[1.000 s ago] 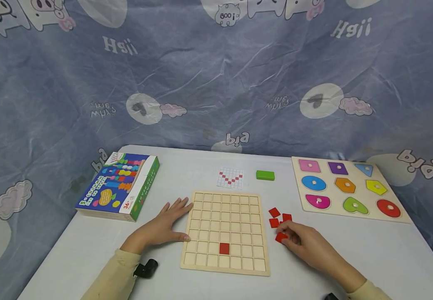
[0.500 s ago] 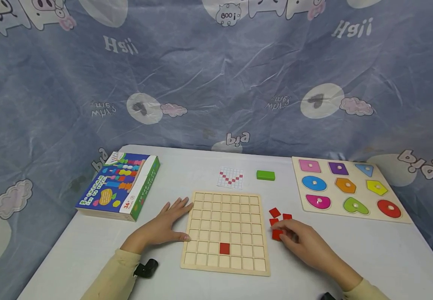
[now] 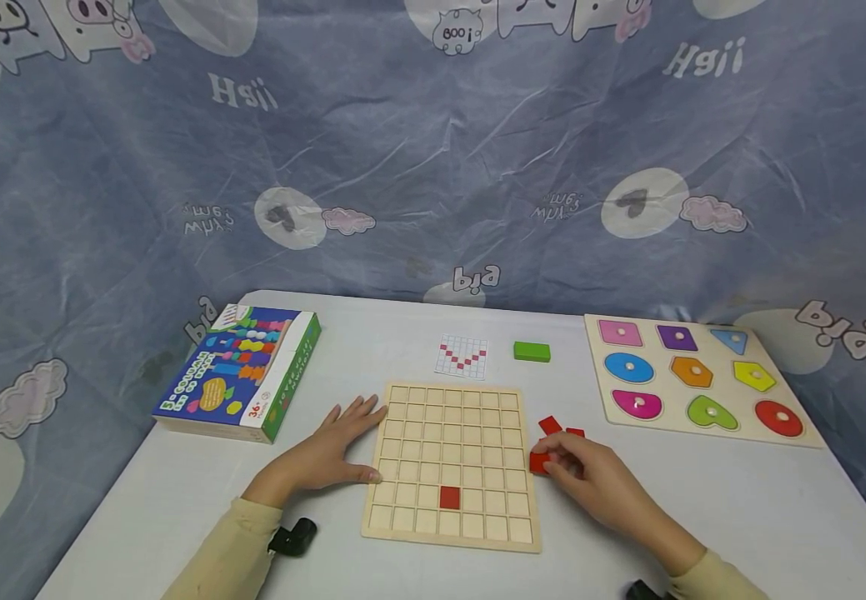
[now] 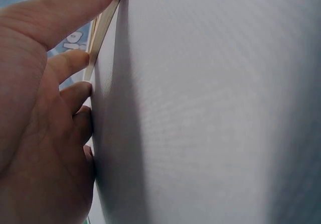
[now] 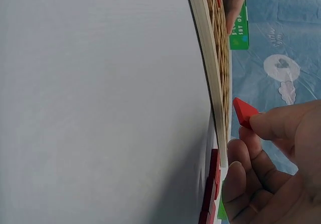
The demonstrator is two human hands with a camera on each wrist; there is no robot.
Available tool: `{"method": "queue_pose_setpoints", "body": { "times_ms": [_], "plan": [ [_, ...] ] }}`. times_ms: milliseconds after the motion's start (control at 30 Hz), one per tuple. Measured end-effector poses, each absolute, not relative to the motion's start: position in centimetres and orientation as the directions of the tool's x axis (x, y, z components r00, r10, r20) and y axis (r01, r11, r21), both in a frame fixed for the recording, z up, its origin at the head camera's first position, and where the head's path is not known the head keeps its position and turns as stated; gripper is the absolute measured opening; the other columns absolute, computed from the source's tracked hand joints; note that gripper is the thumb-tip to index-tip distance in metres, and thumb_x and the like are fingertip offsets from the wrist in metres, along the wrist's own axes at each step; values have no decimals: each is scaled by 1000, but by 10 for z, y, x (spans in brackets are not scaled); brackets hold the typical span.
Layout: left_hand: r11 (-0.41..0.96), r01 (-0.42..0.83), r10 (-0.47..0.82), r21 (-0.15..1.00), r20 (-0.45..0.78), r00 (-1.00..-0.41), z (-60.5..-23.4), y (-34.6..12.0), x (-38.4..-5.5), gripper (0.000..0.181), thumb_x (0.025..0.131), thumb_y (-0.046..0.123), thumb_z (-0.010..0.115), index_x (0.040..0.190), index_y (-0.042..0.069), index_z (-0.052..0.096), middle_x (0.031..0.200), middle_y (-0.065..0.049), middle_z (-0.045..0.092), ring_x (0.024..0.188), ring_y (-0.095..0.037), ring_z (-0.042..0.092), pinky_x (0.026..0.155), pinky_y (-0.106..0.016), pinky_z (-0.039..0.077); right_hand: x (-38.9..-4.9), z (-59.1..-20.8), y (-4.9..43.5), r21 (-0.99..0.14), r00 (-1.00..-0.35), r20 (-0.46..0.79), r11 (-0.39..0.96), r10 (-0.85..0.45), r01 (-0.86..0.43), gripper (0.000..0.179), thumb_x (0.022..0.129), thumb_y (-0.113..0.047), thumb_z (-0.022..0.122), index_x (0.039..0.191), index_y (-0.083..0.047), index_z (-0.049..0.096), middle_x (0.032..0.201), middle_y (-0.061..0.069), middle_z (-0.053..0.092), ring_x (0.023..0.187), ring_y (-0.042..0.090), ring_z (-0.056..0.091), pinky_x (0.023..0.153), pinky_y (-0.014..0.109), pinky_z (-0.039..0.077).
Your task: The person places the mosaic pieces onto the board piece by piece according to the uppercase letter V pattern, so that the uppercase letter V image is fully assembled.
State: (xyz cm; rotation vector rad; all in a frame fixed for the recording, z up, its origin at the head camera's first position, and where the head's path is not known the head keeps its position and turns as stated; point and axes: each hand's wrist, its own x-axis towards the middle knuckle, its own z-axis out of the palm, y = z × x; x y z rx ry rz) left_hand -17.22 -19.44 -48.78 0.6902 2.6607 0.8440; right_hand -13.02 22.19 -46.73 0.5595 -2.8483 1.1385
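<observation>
Right hand (image 3: pixel 598 487) pinches a red tile (image 3: pixel 539 463) in its fingers at the board's (image 3: pixel 451 462) right edge, left hand (image 3: pixel 323 454) flat, fingers spread, bracing the left edge; best keep the tile level and lower it squarely into a cell.

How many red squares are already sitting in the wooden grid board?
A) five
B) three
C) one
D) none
C: the wooden grid board has just one red square set in a cell near its front edge; another red tile is pinched in the right hand beside the board, and the other red tiles lie on the table.
</observation>
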Motion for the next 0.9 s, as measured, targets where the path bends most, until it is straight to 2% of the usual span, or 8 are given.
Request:
{"method": "queue_pose_setpoints", "body": {
  "times_ms": [267, 667, 900],
  "plan": [
    [717, 358, 513, 597, -106, -852, -486, -194, -173, 103, 78, 53, 82, 161, 17, 32, 170, -10, 15, 157, -33, 5, 125, -56, -1, -132, -466, 212, -672, -942, 110, 675, -316, -305, 26, 90, -5, 76, 107, -24, 72, 82, -13, 59, 73, 7, 54, 62, 20, 50],
    [709, 364, 518, 604, -96, -850, -486, -194, -171, 103, 79, 52, 83, 161, 16, 33, 169, -11, 16, 156, -35, 6, 125, -57, -1, -134, -469, 196, -698, -944, 91, 656, -318, -288, 22, 90, -9, 77, 104, -25, 72, 84, -14, 61, 77, 7, 57, 66, 20, 51],
    [712, 364, 515, 600, -95, -852, -487, -194, -171, 103, 78, 54, 82, 161, 17, 33, 169, -10, 16, 156, -34, 6, 125, -57, -1, -135, -470, 187, -692, -930, 115, 643, -350, -327, 22, 91, -10, 77, 105, -27, 71, 85, -16, 61, 77, 6, 56, 66, 20, 52]
  ]
}}
